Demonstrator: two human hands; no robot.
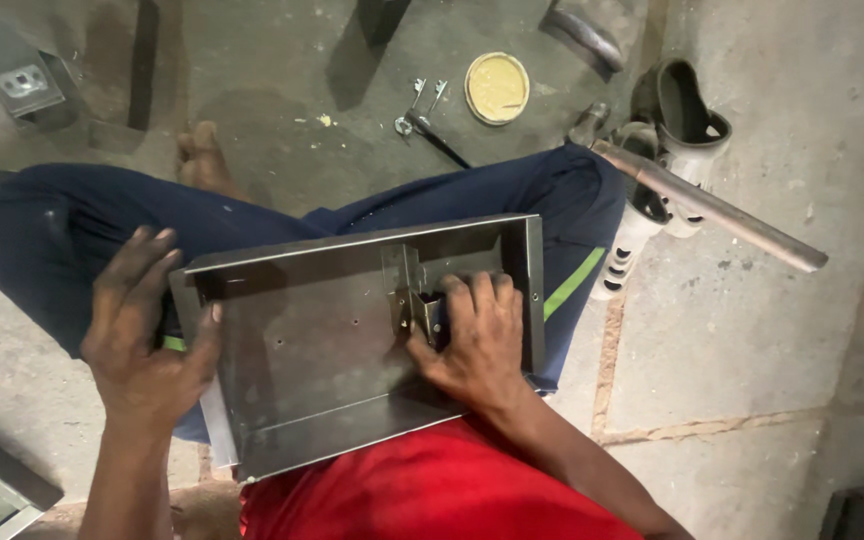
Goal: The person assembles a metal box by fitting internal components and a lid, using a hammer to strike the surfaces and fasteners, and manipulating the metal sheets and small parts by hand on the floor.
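**Fig. — Sheet-metal tray held across the lap, seen from above**

Hidden/unclear: The tray's near-left corner runs under the left hand (147, 335); the near edge meets the red shirt (432, 490). The right hand (477, 345) covers most of a small metal bracket (420, 310) on the tray floor, so how the bracket is fixed can't be seen. Fingertips of the right hand are pressed against the bracket; whether they pinch it or only touch it can't be told. Items beyond the tray's far edge are partly cut off by the frame.

Materials/shapes: The tray (312, 360) is a shallow rectangular pan of dull grey folded sheet steel w/ upright walls, a few small drilled holes and a smudged floor. Both hands are grimy.

Orientation: The tray's long axis runs left–right across the blue trousers (42, 240), tilted slightly, right end farther away; open face up.

Grip: The left hand's fingers are spread and curled over the tray's left wall, thumb inside, clasping it.

Surroundings (rel. to tray): A round yellow-filled lid (497, 88) and a small spanner (420, 112) lie on the concrete floor beyond the far edge; a metal pipe (712, 208) lies to the far right over a white sandal (682, 140).
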